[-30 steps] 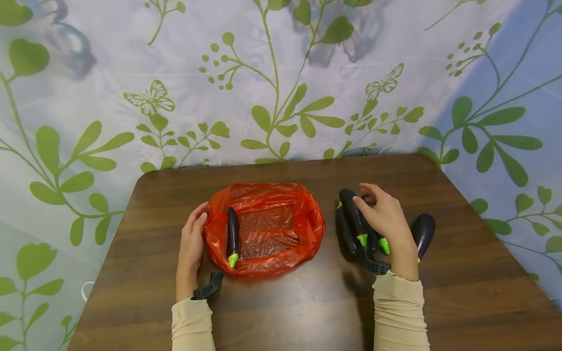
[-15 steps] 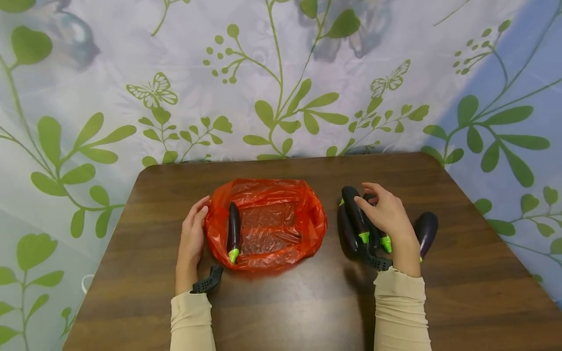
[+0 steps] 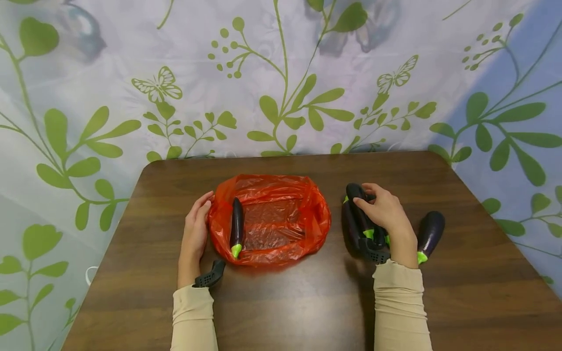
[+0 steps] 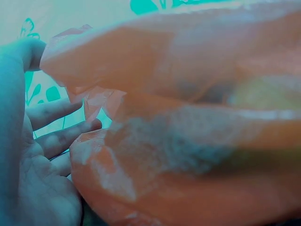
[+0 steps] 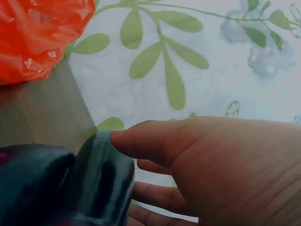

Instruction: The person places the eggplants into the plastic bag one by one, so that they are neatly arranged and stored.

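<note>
In the head view, a red plastic bag [image 3: 272, 261] lies spread open on the table, with one dark eggplant [image 3: 237, 224] at its left side. My left hand [image 3: 194, 234] rests against the bag's left side, fingers extended; the left wrist view shows the fingers [image 4: 54, 115] beside the crinkled film. To the right, my right hand [image 3: 388, 207] holds the top eggplant [image 3: 360, 209] of a small pile between thumb and fingers. The right wrist view has the thumb [image 5: 141, 136] on the eggplant's rounded end. Other eggplants [image 3: 350, 224] of the pile lie beside and beneath it, partly hidden by the hand.
A single eggplant [image 3: 431, 231] with a green cap lies apart, right of my right wrist. The brown wooden table [image 3: 281, 317] ends at the back against a wall covering [image 3: 246, 87] printed with leaves and butterflies.
The head view has tilted and shifted slightly. My right thumb and fingers have closed a little more on the top eggplant. My left hand stays at the bag.
</note>
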The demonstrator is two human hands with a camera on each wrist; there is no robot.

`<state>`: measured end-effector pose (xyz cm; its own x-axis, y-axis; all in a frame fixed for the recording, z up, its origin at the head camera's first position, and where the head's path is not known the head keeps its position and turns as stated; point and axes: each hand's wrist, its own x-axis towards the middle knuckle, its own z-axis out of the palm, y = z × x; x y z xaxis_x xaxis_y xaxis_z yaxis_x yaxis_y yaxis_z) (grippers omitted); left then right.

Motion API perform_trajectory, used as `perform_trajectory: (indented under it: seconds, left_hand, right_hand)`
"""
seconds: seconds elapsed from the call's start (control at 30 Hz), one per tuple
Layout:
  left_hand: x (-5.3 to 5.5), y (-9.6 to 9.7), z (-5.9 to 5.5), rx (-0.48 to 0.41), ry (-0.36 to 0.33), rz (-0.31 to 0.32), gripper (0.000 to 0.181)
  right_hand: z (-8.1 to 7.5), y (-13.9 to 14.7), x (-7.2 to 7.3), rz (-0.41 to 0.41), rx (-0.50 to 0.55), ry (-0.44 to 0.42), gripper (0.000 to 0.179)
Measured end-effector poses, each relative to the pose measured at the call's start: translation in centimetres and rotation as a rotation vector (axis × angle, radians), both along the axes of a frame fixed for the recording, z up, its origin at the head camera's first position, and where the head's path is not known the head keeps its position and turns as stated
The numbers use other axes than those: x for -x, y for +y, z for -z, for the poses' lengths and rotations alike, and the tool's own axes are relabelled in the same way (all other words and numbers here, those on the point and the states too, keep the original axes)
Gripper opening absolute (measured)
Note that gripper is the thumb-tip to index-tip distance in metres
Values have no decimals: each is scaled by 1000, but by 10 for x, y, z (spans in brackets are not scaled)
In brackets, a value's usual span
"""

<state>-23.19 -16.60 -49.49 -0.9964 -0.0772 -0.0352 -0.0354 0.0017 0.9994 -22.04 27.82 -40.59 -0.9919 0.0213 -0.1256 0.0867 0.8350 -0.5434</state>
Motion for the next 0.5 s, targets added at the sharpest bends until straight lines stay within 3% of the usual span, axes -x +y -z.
perform_trajectory:
  seconds: [0.5]
  left_hand:
    - [-1, -1, 1, 15, -2, -6, 48]
  right_hand:
    - [5, 0, 0, 33, 3, -2, 66]
